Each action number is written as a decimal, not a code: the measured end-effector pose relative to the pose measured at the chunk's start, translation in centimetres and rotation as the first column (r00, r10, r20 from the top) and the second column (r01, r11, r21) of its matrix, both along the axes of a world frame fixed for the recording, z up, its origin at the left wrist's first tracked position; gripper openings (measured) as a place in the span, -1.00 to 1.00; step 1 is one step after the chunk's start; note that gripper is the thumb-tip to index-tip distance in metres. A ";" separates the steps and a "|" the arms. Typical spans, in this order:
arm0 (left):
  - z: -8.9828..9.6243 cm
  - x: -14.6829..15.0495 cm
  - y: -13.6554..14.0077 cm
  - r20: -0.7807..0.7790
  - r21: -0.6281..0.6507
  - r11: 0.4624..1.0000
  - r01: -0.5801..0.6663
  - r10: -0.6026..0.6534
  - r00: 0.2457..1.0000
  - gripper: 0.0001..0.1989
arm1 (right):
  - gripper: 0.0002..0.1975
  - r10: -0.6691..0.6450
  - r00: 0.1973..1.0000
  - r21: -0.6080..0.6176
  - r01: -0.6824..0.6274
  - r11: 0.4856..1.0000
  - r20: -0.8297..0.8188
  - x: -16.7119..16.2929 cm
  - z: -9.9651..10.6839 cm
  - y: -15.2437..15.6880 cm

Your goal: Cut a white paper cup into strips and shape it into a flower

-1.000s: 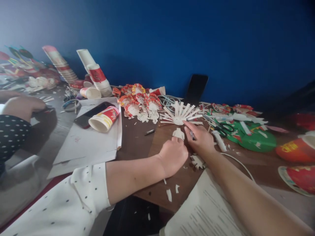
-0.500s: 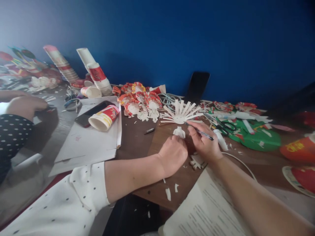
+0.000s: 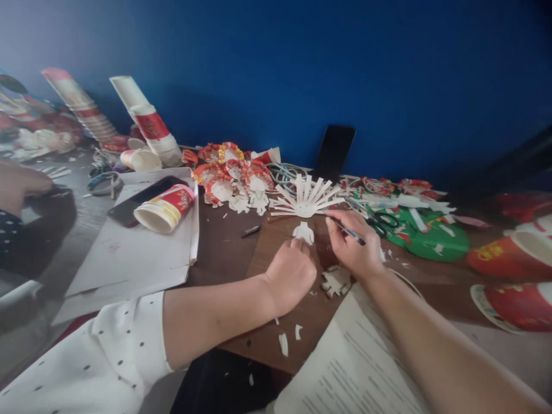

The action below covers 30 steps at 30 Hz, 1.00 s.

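A small white paper figure cutout (image 3: 303, 232), shaped like a body with arms, lies on a brown board (image 3: 267, 250). My left hand (image 3: 292, 275) is curled closed over its lower end, its fingertips hidden against the paper. Just above the figure is a round white paper piece (image 3: 305, 207) with long fringed strips fanning upward. In my right hand (image 3: 356, 247) is a pen (image 3: 351, 232), gripped between thumb and fingers, its tip close to the right edge of the fringed piece. Below that hand sits another white paper cutout (image 3: 336, 280).
A pen cap (image 3: 250, 230) lies left of the board. Several red-fringed paper figures (image 3: 230, 183) are piled behind it. Scissors (image 3: 386, 220) rest on green paper (image 3: 435, 241). A paper cup (image 3: 166, 208) and phone lie on the left; another person's hand (image 3: 26, 185) is farther left.
The whole view has shifted, so things appear farther left. My right hand with the pen has moved slightly right from the fringed piece. My left hand stays at the figure.
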<state>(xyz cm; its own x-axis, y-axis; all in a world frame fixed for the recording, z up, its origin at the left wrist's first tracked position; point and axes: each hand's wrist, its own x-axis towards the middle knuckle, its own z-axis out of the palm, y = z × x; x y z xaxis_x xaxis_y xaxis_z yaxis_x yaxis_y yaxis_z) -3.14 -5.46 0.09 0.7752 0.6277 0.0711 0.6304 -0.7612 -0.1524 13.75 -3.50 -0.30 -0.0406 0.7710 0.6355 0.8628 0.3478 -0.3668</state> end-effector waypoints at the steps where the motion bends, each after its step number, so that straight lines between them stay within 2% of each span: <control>1: 0.0 0.0 0.0 -0.005 -0.002 1.000 -0.002 0.002 1.000 -0.76 | -0.73 -0.056 0.996 -0.006 0.057 0.998 0.065 0.4 0.1 -0.1; 3: 0.0 0.0 0.0 -0.018 -0.016 1.000 -0.005 0.005 1.000 -0.75 | -0.69 -0.139 0.966 -0.072 0.158 0.985 0.218 1.2 0.2 -0.1; 7: 0.2 0.0 0.0 -0.032 -0.027 0.999 -0.021 0.020 0.999 -0.72 | -0.64 -0.154 0.870 -0.215 0.282 0.935 0.469 1.9 -0.1 0.3; 10: 0.4 0.0 0.0 -0.038 -0.033 0.999 -0.018 0.017 0.999 -0.71 | -0.56 -0.201 0.847 -0.205 0.337 0.919 0.491 2.7 0.1 0.7; 12: 0.6 0.0 -0.1 -0.059 -0.046 0.999 -0.014 0.011 0.998 -0.70 | -0.57 -0.278 0.842 -0.208 0.408 0.889 0.462 3.8 0.9 0.9; 14: 0.7 0.0 -0.1 -0.084 -0.051 0.999 -0.016 0.011 0.996 -0.69 | -0.67 -0.399 0.809 -0.277 0.541 0.794 0.432 5.2 2.1 1.0; 16: 0.7 0.0 -0.2 -0.102 -0.041 0.999 -0.026 0.022 0.995 -0.68 | -0.71 -0.466 0.757 -0.392 0.643 0.658 0.459 6.5 3.4 1.1; 18: 0.7 0.1 -0.3 -0.112 -0.033 0.999 -0.037 0.033 0.993 -0.67 | -0.60 -0.413 0.751 -0.523 0.657 0.543 0.515 7.1 4.7 1.1; 20: 0.7 0.1 -0.4 -0.120 -0.032 0.999 -0.043 0.039 0.992 -0.66 | -0.50 -0.365 0.748 -0.599 0.664 0.448 0.555 7.2 5.5 1.1; 22: 0.8 0.2 -0.4 -0.123 -0.036 0.998 -0.046 0.041 0.992 -0.66 | -0.45 -0.293 0.764 -0.660 0.644 0.387 0.574 7.0 5.9 1.1; 25: 1.0 0.2 -0.3 -0.121 -0.050 0.998 -0.045 0.039 0.992 -0.66 | -0.48 -0.189 0.805 -0.722 0.589 0.363 0.562 7.0 5.6 1.2; 30: 1.1 0.1 -0.3 -0.111 -0.058 0.997 -0.046 0.040 0.993 -0.66 | -0.61 -0.159 0.850 -0.753 0.521 0.402 0.503 7.8 4.3 1.5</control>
